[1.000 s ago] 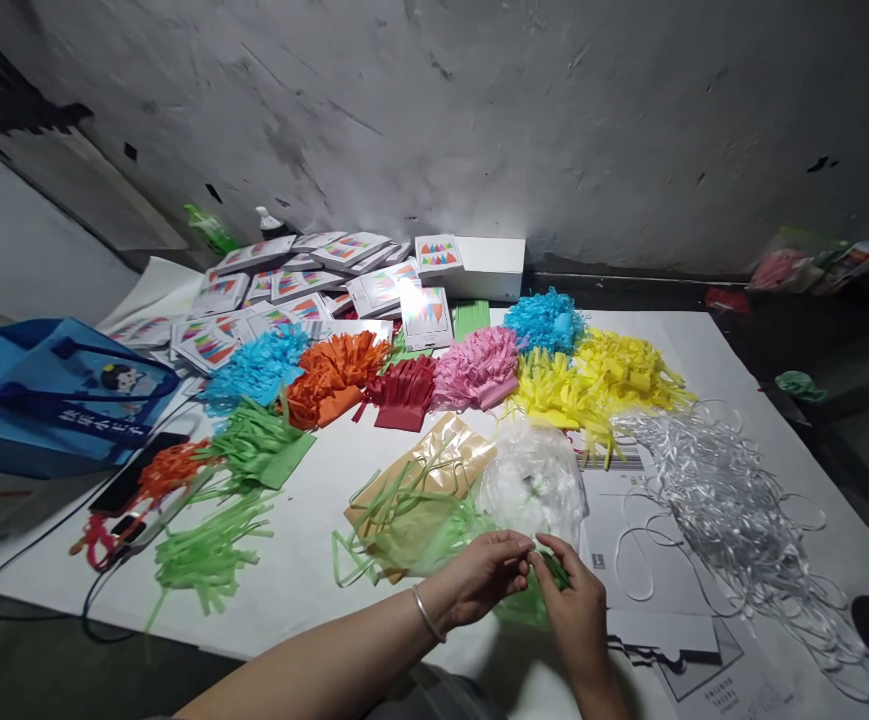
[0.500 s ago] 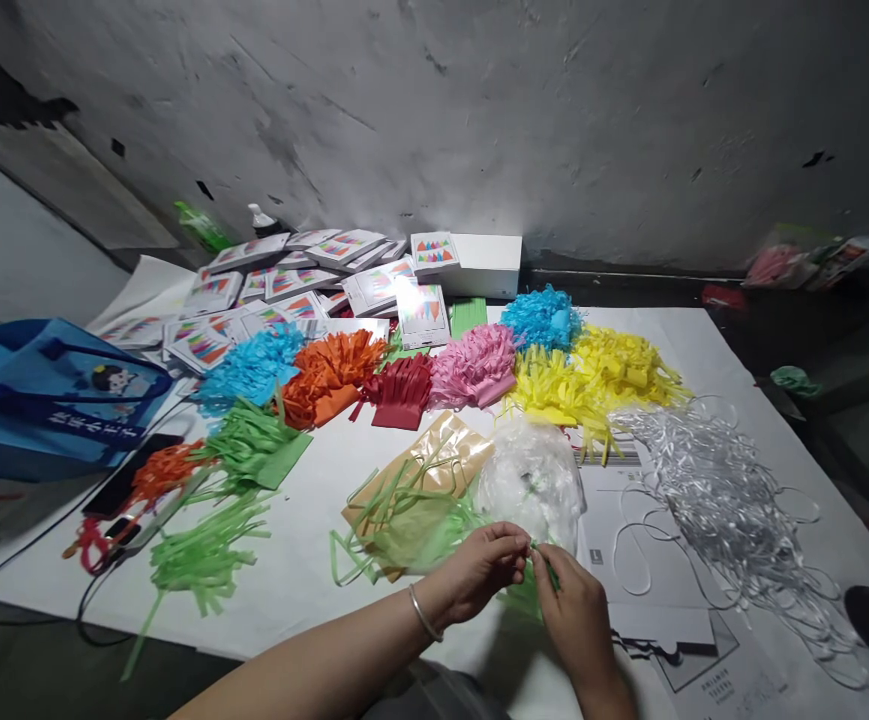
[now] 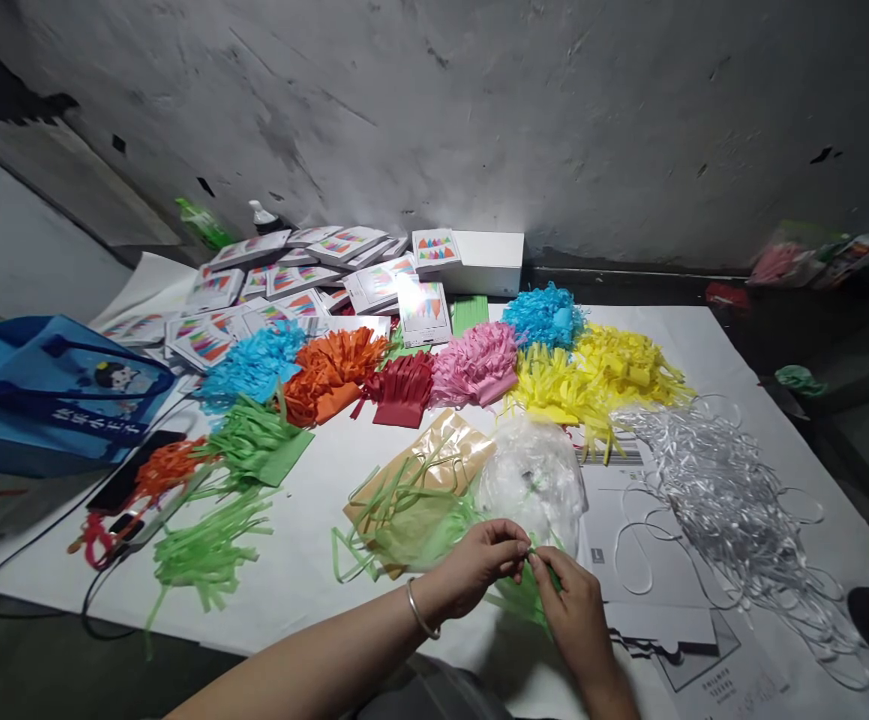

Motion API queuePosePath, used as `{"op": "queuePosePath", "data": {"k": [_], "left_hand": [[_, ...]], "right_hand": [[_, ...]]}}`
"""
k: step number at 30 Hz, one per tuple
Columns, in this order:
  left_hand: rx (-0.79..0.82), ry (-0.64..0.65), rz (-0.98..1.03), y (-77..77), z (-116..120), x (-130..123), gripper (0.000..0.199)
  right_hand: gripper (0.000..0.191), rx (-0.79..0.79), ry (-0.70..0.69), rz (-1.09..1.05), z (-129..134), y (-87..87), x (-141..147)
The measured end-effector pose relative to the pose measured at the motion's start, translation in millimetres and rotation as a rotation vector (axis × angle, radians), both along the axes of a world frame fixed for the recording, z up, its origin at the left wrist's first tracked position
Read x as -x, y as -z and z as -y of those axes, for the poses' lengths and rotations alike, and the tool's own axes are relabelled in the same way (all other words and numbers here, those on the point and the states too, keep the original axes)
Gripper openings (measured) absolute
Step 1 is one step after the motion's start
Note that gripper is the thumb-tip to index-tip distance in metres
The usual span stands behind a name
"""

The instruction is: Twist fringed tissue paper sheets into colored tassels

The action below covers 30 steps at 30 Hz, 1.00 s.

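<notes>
Head view: compared with a second ago, my right hand (image 3: 575, 600) has closed up, its forefinger now laid down along the thumb, so less of the bright green tissue-paper strips (image 3: 555, 577) shows between its fingers. Those fingers grip the strips over the near edge of the white-covered surface (image 3: 314, 580). My left hand (image 3: 475, 572) has its thumb and forefinger pinched together, meeting the right fingertips; whatever is between them is too small to tell. The heaps around have stayed put.

At far left leans a blue printed carrier bag (image 3: 21, 420), contents hidden. White flat packs with coloured tassel prints (image 3: 424, 312) are piled along the far side, beside a plain white box (image 3: 492, 265). Just beyond my hands, a crumpled clear plastic bag (image 3: 531, 470) crowds my fingers; I cannot tell what it holds. It sits against a glossy tan packet (image 3: 458, 440) strewn with loose green strips.

Fringed orange (image 3: 336, 370), dark red (image 3: 402, 390), pink (image 3: 477, 365) and yellow (image 3: 625, 365) paper bundles lie farther off; tangled silvery-white cord (image 3: 726, 500) spreads at right.
</notes>
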<state>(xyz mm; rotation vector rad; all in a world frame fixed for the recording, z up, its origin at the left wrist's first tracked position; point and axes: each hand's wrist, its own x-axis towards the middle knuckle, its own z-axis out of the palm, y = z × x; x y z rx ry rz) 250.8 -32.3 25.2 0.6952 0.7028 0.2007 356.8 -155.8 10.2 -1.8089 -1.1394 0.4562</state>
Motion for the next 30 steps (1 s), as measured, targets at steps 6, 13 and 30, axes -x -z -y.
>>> {"op": "queuePosePath", "data": {"k": [6,13,30], "left_hand": [[-0.030,-0.024,0.019,0.9,0,1,0.033],[-0.055,-0.050,0.046,1.8,1,1,0.036],[0.211,0.021,-0.008,3.8,-4,8,0.042]], "right_hand": [[0.022,-0.037,0.117,-0.033,0,5.9,1],[0.018,-0.110,0.092,-0.058,-2,4.1,6],[0.023,-0.241,-0.050,-0.124,0,-2.8,-5]]}}
